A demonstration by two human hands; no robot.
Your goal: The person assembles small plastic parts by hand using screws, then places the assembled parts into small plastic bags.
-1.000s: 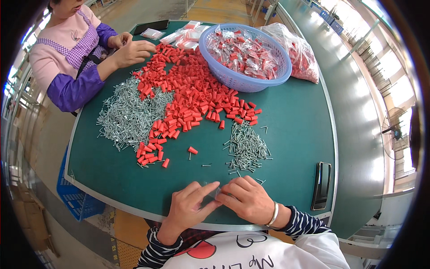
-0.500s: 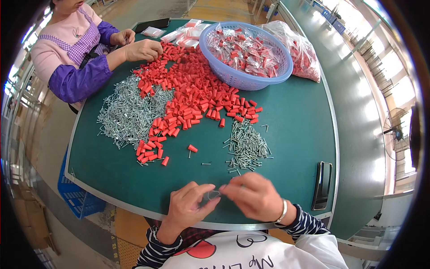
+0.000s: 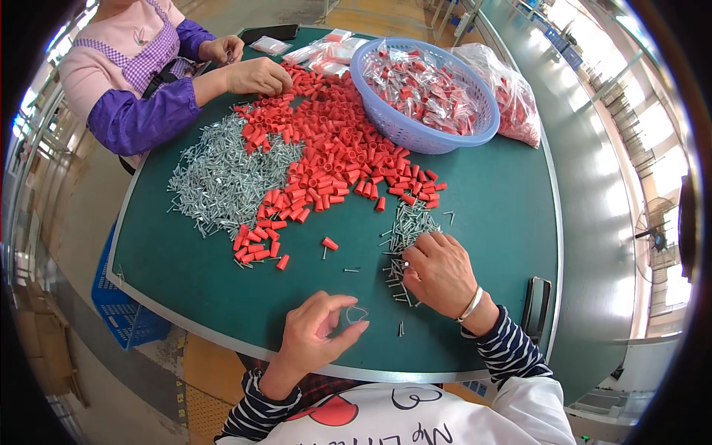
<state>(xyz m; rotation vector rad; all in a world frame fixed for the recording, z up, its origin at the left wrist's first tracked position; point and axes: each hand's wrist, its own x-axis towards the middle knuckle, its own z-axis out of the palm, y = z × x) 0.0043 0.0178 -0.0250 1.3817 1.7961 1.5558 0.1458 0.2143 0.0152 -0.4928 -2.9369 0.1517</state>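
Near the table's front edge, my left hand (image 3: 315, 330) holds a small clear plastic bag (image 3: 357, 314) between thumb and fingers, its mouth spread in a loop. My right hand (image 3: 443, 276), with a silver bangle on the wrist, is over the smaller pile of screws (image 3: 408, 225) at the right. Thumb and forefinger are pinched on a screw (image 3: 406, 264), whose round head shows; the other fingertips are hidden in the pile. One stray screw (image 3: 401, 328) lies between my hands. A red plastic cone (image 3: 330, 243) and another loose screw (image 3: 351, 270) lie farther left.
A heap of red cones (image 3: 334, 141) fills the middle, beside a large screw pile (image 3: 222, 178). Behind stand a blue basket (image 3: 415, 141) of filled bags and a big clear sack (image 3: 519, 111). A co-worker's hand (image 3: 256, 76) reaches the cones. A phone (image 3: 535, 308) lies right.
My right hand has left the bag's mouth and moved up and right onto the small screw pile. My left hand still holds the bag. The view has shifted slightly.
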